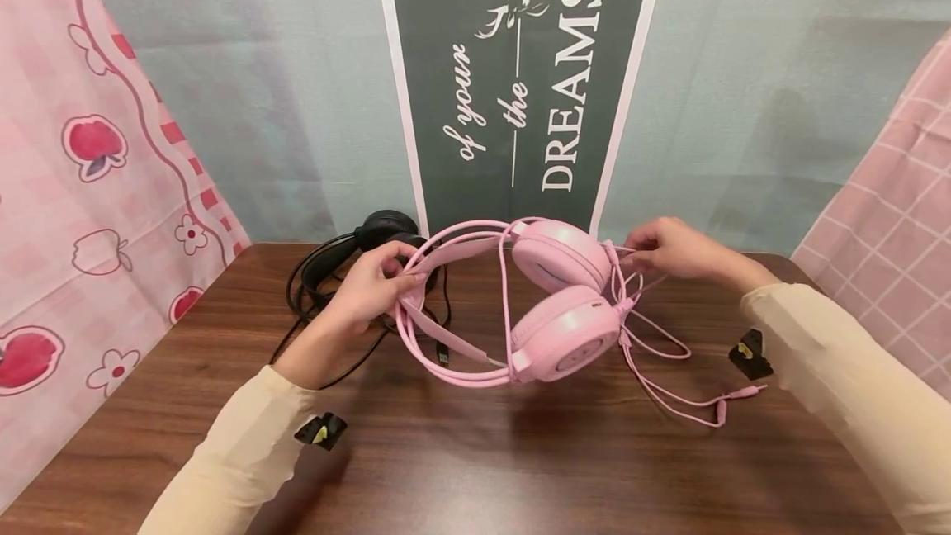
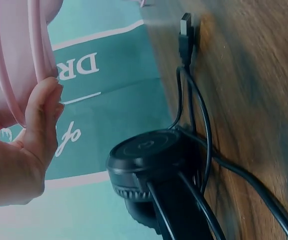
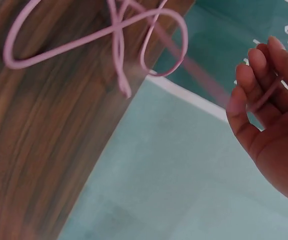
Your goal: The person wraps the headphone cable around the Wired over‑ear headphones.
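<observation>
A pink headset (image 1: pixel 568 337) is held up over the table, its two ear cups toward the right. My left hand (image 1: pixel 371 286) grips its headband at the left end, thumb and fingers pinching the band (image 2: pixel 18 60). Over on the right, my right hand (image 1: pixel 669 248) holds part of the headset's pink cable (image 3: pixel 73 41); in the right wrist view the cable crosses its curled fingers. Loose loops of that cable hang beside the ear cups, and pink plugs (image 1: pixel 746 392) trail at the ends. One strand of cable passes around the headset near the cups.
Behind my left hand lies a black headset (image 1: pixel 388 225) on the wooden table (image 1: pixel 461 469). Its black cable and USB plug (image 2: pixel 186 40) rest nearby. A grey-green cloth with lettering (image 1: pixel 513 106) hangs at the back, with pink patterned cloths on both sides.
</observation>
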Action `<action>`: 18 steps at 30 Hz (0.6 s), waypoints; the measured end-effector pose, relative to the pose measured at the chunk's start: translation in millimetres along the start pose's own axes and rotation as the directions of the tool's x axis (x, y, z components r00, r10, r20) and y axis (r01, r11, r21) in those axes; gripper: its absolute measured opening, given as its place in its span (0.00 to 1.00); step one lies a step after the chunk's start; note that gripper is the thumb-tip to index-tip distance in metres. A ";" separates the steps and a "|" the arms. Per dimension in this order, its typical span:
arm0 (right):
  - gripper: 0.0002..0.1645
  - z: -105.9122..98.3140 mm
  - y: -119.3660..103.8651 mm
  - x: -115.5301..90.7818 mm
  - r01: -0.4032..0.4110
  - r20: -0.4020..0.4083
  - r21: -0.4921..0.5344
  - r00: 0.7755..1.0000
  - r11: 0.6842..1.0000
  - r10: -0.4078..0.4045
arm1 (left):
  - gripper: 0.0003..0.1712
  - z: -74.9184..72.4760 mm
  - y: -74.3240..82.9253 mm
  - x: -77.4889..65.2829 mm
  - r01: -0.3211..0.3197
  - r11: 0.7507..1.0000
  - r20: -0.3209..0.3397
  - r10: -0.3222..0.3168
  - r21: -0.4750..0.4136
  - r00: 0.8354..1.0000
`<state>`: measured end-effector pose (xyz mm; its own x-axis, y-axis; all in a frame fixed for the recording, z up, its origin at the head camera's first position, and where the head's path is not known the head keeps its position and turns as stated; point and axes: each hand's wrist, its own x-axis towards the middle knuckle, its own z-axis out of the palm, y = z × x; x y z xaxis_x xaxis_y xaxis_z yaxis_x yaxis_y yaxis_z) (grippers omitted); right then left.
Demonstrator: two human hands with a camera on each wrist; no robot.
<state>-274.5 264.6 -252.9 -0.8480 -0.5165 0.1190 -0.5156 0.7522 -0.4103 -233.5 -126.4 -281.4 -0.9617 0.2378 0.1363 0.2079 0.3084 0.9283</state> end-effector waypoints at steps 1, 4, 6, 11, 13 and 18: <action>0.06 0.1 2.3 -1.7 -0.012 0.006 0.029 1.000 0.999 0.012 | 0.16 -2.3 0.2 -0.7 0.009 1.000 -0.006 -0.009 -0.020 1.000; 0.04 1.0 7.4 -5.3 -0.040 0.023 0.115 0.999 0.993 0.038 | 0.16 -6.8 0.5 -2.4 0.039 0.997 -0.027 -0.040 -0.061 0.999; 0.03 2.1 9.2 -6.9 -0.047 0.033 0.166 0.999 0.985 0.042 | 0.16 -8.4 0.1 -3.0 0.058 0.996 -0.036 -0.060 -0.067 0.998; 0.04 4.6 10.0 -8.3 -0.050 0.057 0.233 0.998 0.971 0.037 | 0.18 -11.1 -1.4 -3.6 0.111 0.989 -0.052 -0.116 -0.096 0.992; 0.05 5.3 10.3 -8.8 -0.041 0.061 0.251 0.998 0.967 0.026 | 0.18 -12.7 -1.6 -3.7 0.137 0.983 -0.060 -0.145 -0.121 0.988; 0.04 7.6 11.5 -8.9 0.009 0.042 0.269 0.999 0.963 -0.021 | 0.18 -14.3 -0.7 -2.7 0.169 0.971 -0.075 -0.183 -0.170 0.980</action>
<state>-272.0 274.7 -265.5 -0.8309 -0.5493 0.0894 -0.4714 0.6094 -0.6375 -233.5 -140.5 -277.4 -0.9941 0.1075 -0.0107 0.0092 0.1831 0.9831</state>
